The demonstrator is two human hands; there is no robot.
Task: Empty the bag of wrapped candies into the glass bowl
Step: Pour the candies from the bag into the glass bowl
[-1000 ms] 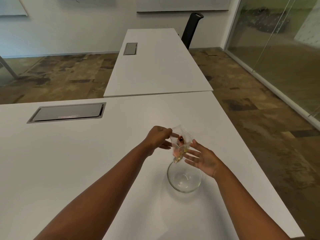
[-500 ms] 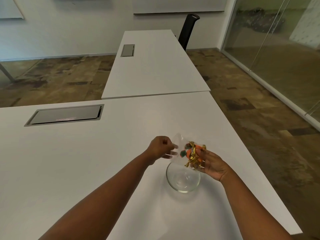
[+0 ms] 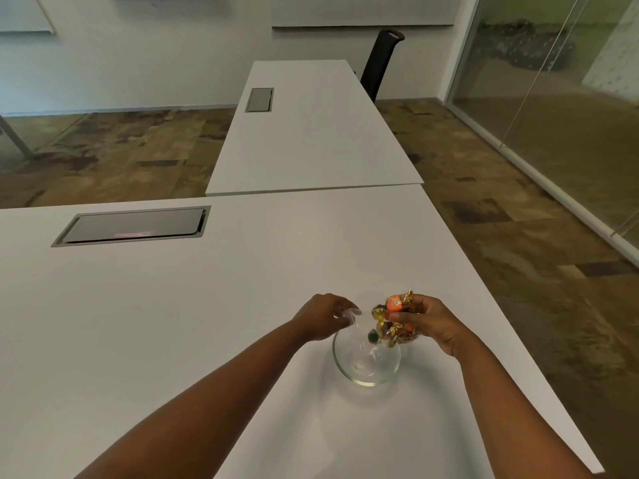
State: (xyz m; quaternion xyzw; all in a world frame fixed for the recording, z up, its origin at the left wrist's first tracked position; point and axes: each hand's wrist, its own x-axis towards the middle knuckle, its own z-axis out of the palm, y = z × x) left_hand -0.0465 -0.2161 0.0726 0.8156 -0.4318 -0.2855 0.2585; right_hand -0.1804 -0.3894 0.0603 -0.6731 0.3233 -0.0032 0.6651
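A clear glass bowl (image 3: 366, 366) stands on the white table (image 3: 173, 323), with nothing lying in it that I can see. Just above its far rim I hold a clear plastic bag of wrapped candies (image 3: 390, 319), orange, gold and green. My right hand (image 3: 427, 321) grips the bag's candy-filled end and holds it raised to the right. My left hand (image 3: 323, 319) pinches the bag's other clear edge at the left, over the bowl's far left rim. The bag slopes down toward the bowl, and a green candy sits lowest, at the rim.
A grey cable hatch (image 3: 133, 225) is set into the table at the far left. The table's right edge runs close to the bowl. A second white table (image 3: 311, 133) adjoins beyond, with a black chair (image 3: 382, 62) behind it. A glass wall (image 3: 560, 108) stands at the right.
My right hand closed on the candy end of the bag and lifted it, tipping the bag. The candies slid toward the bowl side. My left hand kept its pinch on the edge.
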